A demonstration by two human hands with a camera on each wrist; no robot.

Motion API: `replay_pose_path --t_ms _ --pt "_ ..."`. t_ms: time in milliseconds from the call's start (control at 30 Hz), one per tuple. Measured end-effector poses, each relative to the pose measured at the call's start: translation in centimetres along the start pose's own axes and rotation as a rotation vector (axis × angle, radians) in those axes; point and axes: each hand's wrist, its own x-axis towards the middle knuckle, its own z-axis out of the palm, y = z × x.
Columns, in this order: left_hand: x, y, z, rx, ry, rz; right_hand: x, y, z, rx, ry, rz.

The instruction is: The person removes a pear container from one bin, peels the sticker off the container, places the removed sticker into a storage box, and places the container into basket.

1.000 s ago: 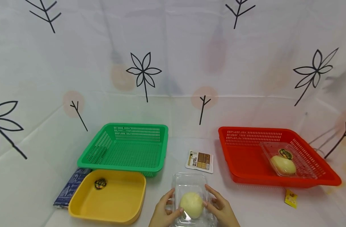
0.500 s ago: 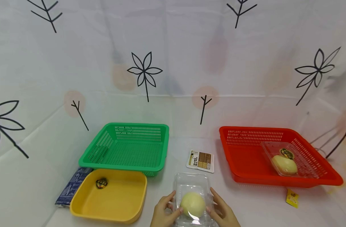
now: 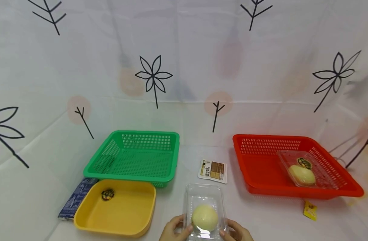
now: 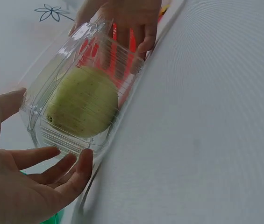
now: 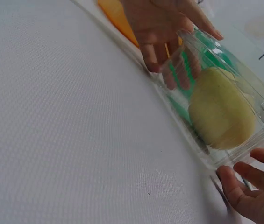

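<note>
A clear plastic clamshell box [image 3: 203, 194] lies at the front middle in the head view, its lid down. Inside sits a round, pale yellow-green fruit [image 3: 204, 217], seen larger through the plastic in both wrist views. My left hand [image 3: 175, 229] holds the box's left side, thumb at the lid edge and fingers [image 4: 82, 168] along the lower side. On the opposite side, my right hand [image 3: 236, 231] grips it the same way, thumb on the near right edge and fingertips [image 5: 227, 175] by the base. The box's nearest end runs toward the bottom of the head view.
A green basket [image 3: 131, 178] stands back left, behind a yellow tray [image 3: 120, 214] with a round sticker. A blue packet [image 3: 76, 201] lies beside them. A red basket [image 3: 268, 177] at right holds another boxed fruit [image 3: 301, 174]. A white pouch [image 3: 212, 171] and small yellow sachet [image 3: 309, 210] lie nearby.
Both hands have slid nearer along the box's sides, their fingers now lower in the head view. The box stays in about the same place.
</note>
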Motion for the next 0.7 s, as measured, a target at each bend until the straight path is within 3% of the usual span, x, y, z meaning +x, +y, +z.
replay_pose_path --t_ms 133,267,367,500,700 --pt "-0.1 -0.6 0.1 -0.029 -0.005 0.068 0.1 0.1 0.2 0.028 0.001 -0.003" --pt "-0.4 -0.1 0.4 -0.020 0.033 0.123 0.0 -0.4 0.5 -0.001 0.020 -0.022" --pt "-0.5 1.1 0.3 -0.042 0.049 0.129 -0.1 -1.3 0.9 -0.073 0.057 -0.087" --pt "-0.3 2.5 -0.2 0.008 0.068 0.183 -0.2 -3.2 1.5 -0.167 0.096 -0.200" --pt "0.1 4.1 -0.8 0.105 0.130 0.359 -0.2 -5.7 2.4 -0.196 0.134 -0.390"
